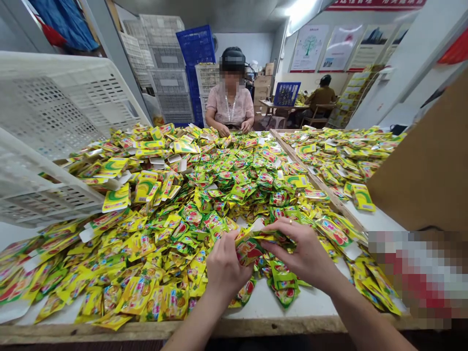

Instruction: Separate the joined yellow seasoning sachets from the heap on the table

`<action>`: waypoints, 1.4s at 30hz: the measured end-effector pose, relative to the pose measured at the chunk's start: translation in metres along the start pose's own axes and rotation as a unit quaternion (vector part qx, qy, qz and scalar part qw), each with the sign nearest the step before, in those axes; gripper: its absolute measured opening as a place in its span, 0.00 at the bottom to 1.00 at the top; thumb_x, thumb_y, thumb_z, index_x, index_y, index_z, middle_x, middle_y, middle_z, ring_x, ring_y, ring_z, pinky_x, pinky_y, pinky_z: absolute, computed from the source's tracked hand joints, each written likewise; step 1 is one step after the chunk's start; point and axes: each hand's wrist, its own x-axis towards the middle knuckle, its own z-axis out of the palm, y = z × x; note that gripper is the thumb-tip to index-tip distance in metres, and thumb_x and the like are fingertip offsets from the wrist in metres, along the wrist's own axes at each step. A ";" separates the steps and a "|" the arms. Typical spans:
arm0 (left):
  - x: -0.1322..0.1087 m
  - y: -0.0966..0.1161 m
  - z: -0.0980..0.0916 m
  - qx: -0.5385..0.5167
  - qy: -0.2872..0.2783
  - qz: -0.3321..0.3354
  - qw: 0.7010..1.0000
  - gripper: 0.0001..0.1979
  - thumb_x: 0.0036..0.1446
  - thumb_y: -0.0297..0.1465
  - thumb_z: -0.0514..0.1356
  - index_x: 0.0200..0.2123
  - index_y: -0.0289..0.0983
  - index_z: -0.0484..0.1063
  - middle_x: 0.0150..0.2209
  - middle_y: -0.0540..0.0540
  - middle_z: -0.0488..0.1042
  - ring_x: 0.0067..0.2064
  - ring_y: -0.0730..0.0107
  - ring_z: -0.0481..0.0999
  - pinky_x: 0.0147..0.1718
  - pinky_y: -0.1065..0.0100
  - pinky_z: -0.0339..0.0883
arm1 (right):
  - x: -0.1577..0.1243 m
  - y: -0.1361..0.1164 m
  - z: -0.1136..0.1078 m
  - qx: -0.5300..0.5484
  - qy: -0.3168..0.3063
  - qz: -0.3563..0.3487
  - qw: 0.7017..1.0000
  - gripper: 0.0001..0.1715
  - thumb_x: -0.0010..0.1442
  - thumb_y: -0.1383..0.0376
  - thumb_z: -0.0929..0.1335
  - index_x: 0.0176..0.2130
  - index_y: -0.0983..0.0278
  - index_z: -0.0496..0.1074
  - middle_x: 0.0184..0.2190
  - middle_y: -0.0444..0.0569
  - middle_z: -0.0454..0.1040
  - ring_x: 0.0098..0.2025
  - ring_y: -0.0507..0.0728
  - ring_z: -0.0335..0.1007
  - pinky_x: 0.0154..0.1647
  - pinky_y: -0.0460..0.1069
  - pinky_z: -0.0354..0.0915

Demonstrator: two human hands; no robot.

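Glossy yellow-green foil sachet bunch (256,243), pinched between left hand (227,265) and right hand (302,251); loose sachet heap (157,243) spreading nine to twelve o'clock; white slatted plastic crate (54,117) at ten o'clock.

Bare left hand (224,267) and right hand (303,253) joining uncovered forearms (365,317), with a narrow gold-coloured ring (290,221) near the base of one right-hand finger (287,225).

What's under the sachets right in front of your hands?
The loose yellow-green sachets lie on a white tabletop, visible near its wooden front edge. Farther in, the heap covers the surface, so anything beneath it cannot be seen.
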 end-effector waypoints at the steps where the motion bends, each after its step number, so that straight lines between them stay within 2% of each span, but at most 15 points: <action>1: -0.001 -0.001 0.001 0.008 -0.001 0.003 1.000 0.18 0.51 0.39 0.59 0.43 0.37 0.61 0.30 0.46 0.73 0.30 0.62 0.74 0.27 0.67 0.67 | 0.002 0.000 -0.001 0.002 -0.031 0.008 0.999 0.05 0.54 0.66 0.70 0.35 0.62 0.76 0.30 0.46 0.78 0.32 0.55 0.72 0.34 0.47 0.66; 3: -0.003 -0.002 0.002 0.021 -0.008 0.015 1.000 0.18 0.49 0.38 0.60 0.42 0.37 0.61 0.30 0.46 0.73 0.30 0.61 0.74 0.27 0.66 0.67 | 0.004 0.000 -0.001 0.009 -0.069 0.042 0.997 0.04 0.53 0.64 0.71 0.31 0.63 0.75 0.26 0.44 0.76 0.28 0.53 0.70 0.29 0.45 0.63; 6: -0.005 -0.003 0.003 0.040 -0.014 0.028 0.999 0.18 0.48 0.36 0.60 0.42 0.37 0.62 0.29 0.46 0.72 0.30 0.61 0.74 0.26 0.66 0.65 | 0.006 0.004 0.006 0.018 -0.092 0.082 0.992 0.11 0.52 0.59 0.72 0.26 0.64 0.73 0.19 0.42 0.72 0.23 0.51 0.65 0.22 0.44 0.58; 12: -0.008 -0.002 0.002 -0.001 -0.046 0.015 0.999 0.21 0.47 0.40 0.62 0.41 0.38 0.62 0.30 0.47 0.73 0.30 0.63 0.75 0.26 0.67 0.65 | 0.007 0.015 0.023 0.013 0.013 0.107 0.994 0.13 0.49 0.57 0.72 0.31 0.64 0.75 0.26 0.47 0.75 0.29 0.56 0.71 0.30 0.49 0.66; 15: -0.010 0.001 0.004 0.010 -0.079 -0.011 0.997 0.21 0.44 0.37 0.63 0.41 0.37 0.62 0.32 0.46 0.74 0.32 0.62 0.76 0.27 0.67 0.67 | 0.005 0.016 0.032 0.030 0.032 0.154 0.987 0.15 0.48 0.55 0.73 0.30 0.64 0.75 0.24 0.47 0.74 0.26 0.56 0.70 0.27 0.49 0.66; 18: -0.012 0.002 0.008 0.051 -0.117 -0.049 0.991 0.20 0.44 0.33 0.62 0.41 0.37 0.63 0.35 0.44 0.75 0.34 0.59 0.76 0.27 0.65 0.67 | 0.006 0.012 0.036 0.015 0.071 0.132 0.989 0.13 0.48 0.58 0.73 0.34 0.63 0.77 0.30 0.50 0.77 0.32 0.58 0.72 0.33 0.51 0.68; 20: -0.012 0.001 0.010 0.059 -0.118 -0.060 0.989 0.20 0.45 0.33 0.62 0.42 0.37 0.63 0.35 0.43 0.75 0.34 0.59 0.77 0.27 0.65 0.67 | 0.009 0.011 0.034 0.052 0.034 0.141 0.988 0.14 0.47 0.60 0.73 0.35 0.63 0.77 0.33 0.51 0.78 0.36 0.59 0.73 0.35 0.52 0.69; 23: -0.011 -0.002 0.009 0.033 -0.095 -0.063 0.993 0.22 0.46 0.36 0.62 0.44 0.37 0.63 0.36 0.43 0.75 0.35 0.58 0.77 0.28 0.64 0.68 | 0.017 0.012 0.027 0.177 -0.050 0.195 0.963 0.18 0.46 0.59 0.73 0.38 0.64 0.77 0.33 0.50 0.79 0.34 0.58 0.74 0.33 0.52 0.70; 25: -0.008 -0.003 0.007 -0.022 -0.093 -0.072 0.993 0.22 0.48 0.39 0.62 0.45 0.38 0.62 0.36 0.44 0.75 0.35 0.59 0.77 0.29 0.65 0.68 | 0.020 0.014 0.025 0.202 -0.037 0.193 0.960 0.19 0.46 0.59 0.73 0.39 0.64 0.76 0.33 0.50 0.79 0.33 0.57 0.74 0.33 0.51 0.70; 28: -0.006 -0.002 0.003 -0.116 -0.106 -0.107 0.982 0.22 0.50 0.43 0.62 0.44 0.39 0.61 0.33 0.48 0.75 0.32 0.63 0.77 0.28 0.67 0.69 | 0.016 0.013 0.029 0.112 0.061 0.129 0.983 0.14 0.47 0.61 0.74 0.37 0.61 0.77 0.33 0.49 0.79 0.36 0.58 0.73 0.39 0.53 0.68; 31: -0.006 0.000 0.004 -0.093 -0.069 -0.101 0.988 0.22 0.48 0.40 0.63 0.43 0.39 0.60 0.32 0.48 0.75 0.31 0.62 0.77 0.27 0.67 0.69 | 0.005 0.006 0.039 0.087 0.116 0.102 0.984 0.11 0.49 0.61 0.73 0.36 0.60 0.76 0.31 0.47 0.77 0.34 0.57 0.72 0.37 0.52 0.67; 34: -0.008 -0.001 0.006 0.021 -0.028 -0.066 0.997 0.23 0.45 0.35 0.63 0.44 0.38 0.61 0.34 0.45 0.76 0.33 0.58 0.77 0.27 0.65 0.69 | -0.002 0.000 0.047 0.134 0.129 0.120 0.975 0.12 0.52 0.61 0.72 0.39 0.60 0.73 0.28 0.45 0.76 0.31 0.55 0.71 0.32 0.50 0.67; 36: -0.008 -0.003 0.006 0.054 -0.023 -0.061 0.996 0.23 0.44 0.33 0.64 0.44 0.37 0.62 0.33 0.44 0.76 0.33 0.57 0.77 0.27 0.65 0.68 | -0.001 0.001 0.049 0.119 0.132 0.116 0.977 0.10 0.53 0.61 0.71 0.38 0.60 0.74 0.29 0.47 0.76 0.32 0.56 0.71 0.34 0.51 0.67; 40: -0.007 -0.007 0.004 0.010 -0.031 -0.069 0.997 0.23 0.44 0.34 0.65 0.44 0.38 0.63 0.34 0.46 0.76 0.34 0.61 0.78 0.30 0.67 0.69 | 0.012 0.012 0.043 -0.060 0.105 0.124 0.985 0.12 0.52 0.54 0.70 0.30 0.59 0.77 0.29 0.51 0.77 0.38 0.63 0.70 0.43 0.60 0.61; 42: -0.007 -0.007 0.005 0.014 -0.042 -0.066 0.997 0.23 0.44 0.34 0.64 0.45 0.37 0.63 0.35 0.45 0.76 0.35 0.60 0.78 0.31 0.66 0.70 | 0.017 0.016 0.040 -0.084 0.078 0.140 0.983 0.13 0.51 0.52 0.70 0.29 0.59 0.77 0.28 0.50 0.77 0.38 0.64 0.70 0.44 0.60 0.60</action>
